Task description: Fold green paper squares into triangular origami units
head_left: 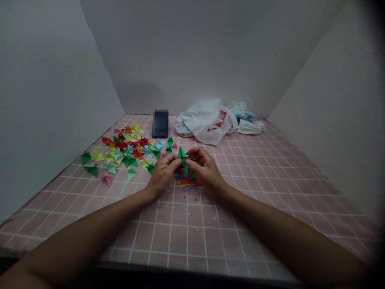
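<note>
Between my two hands is a piece of green folded origami paper (182, 153), its pointed tip upward. My left hand (163, 171) pinches its left side between thumb and fingers. On the other side my right hand (207, 168) has its thumb and curled fingers closed at the paper's lower right edge. Just under the hands lies a small stack of coloured paper sheets (189, 183), with green, blue, orange and yellow showing; the hands cover part of it. Many folded paper cranes (129, 160) in red, yellow, green, pink and blue are scattered to the left.
A dark phone-like device (160, 124), blurred out, stands behind the cranes. Crumpled white plastic bags (204, 120) with red print lie at the back, right of it. A pink checked cloth (192, 233) covers the table. Pale walls (192, 52) enclose the back and both sides.
</note>
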Tool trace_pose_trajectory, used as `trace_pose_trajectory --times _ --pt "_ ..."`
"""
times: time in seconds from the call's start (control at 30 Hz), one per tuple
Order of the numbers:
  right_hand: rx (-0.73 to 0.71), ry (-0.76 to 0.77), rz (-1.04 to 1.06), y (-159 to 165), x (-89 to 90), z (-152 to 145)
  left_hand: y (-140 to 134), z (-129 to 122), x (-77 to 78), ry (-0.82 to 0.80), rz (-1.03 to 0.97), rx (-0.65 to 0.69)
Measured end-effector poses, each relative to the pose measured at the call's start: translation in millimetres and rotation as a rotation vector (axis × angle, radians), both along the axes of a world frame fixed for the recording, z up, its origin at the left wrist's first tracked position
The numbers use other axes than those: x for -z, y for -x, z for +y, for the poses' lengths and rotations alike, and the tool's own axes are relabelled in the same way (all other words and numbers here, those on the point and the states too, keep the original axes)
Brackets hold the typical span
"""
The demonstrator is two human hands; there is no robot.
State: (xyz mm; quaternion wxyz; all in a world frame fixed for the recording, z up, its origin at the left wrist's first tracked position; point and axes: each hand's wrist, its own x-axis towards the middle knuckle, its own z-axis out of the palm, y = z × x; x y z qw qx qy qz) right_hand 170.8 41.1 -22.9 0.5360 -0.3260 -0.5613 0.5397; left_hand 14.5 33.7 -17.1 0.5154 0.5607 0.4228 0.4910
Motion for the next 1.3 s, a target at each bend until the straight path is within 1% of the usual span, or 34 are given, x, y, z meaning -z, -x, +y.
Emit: trace_pose_trajectory --times 0.1,0.2,0.27,0.33,0.4,0.5,0.63,0.77,0.83,0.9,0.97,1.07,1.13,1.2,1.3 --pt "0.026 0.015 -0.023 0.0 1.4 -0.1 -0.1 -1.6 0.1 -0.068 0.096 -0.010" --pt "0.051 0.042 -0.022 -0.5 2.1 -0.7 -1.1 -3.2 -0.1 -0.108 0.168 0.009" --pt "0.050 0.060 -0.011 -0.9 1.2 -2.0 -1.9 -3.4 -0.2 -0.094 0.138 0.020" --pt "0.038 0.072 -0.002 -1.1 -0.4 -3.9 -2.5 -3.0 -0.3 -0.077 0.058 0.012" --pt "0.005 0.074 0.003 -1.0 -2.0 -5.8 -2.9 -2.4 -0.4 -0.073 -0.021 -0.002" --pt "-0.043 0.086 0.025 -0.8 -2.6 -7.6 -2.9 -2.2 -0.4 -0.067 -0.068 0.004" --pt "0.001 0.114 0.079 -1.1 -0.9 -6.8 -3.6 -3.5 -1.1 -0.046 -0.046 0.018" --pt "0.038 0.117 0.051 -1.8 -1.0 -5.6 -5.4 -3.6 -0.9 0.047 -0.109 0.067" --pt "0.033 0.110 0.030 -1.8 -1.3 -5.5 -5.7 -2.8 0.0 0.074 -0.148 0.056" --pt "0.023 0.093 0.001 -1.7 -0.9 -4.9 -5.4 -1.8 1.0 0.063 -0.158 0.025" --pt "0.062 0.047 -0.038 -1.5 0.6 -3.1 -4.8 -1.0 1.6 0.048 -0.144 0.009" --pt "0.242 -0.074 -0.136 -1.7 2.6 0.0 -4.1 -0.5 2.2 0.008 -0.089 0.010" --pt "0.308 -0.128 -0.219 -1.6 2.8 0.4 -3.9 -0.8 2.4 -0.062 -0.022 0.007" --pt "0.290 -0.137 -0.252 -1.2 2.0 -1.2 -3.7 -1.4 2.0 -0.163 0.069 -0.015" --pt "0.207 -0.075 -0.191 -0.1 -0.8 -5.8 -2.9 -2.8 0.3 -0.323 0.237 -0.076"
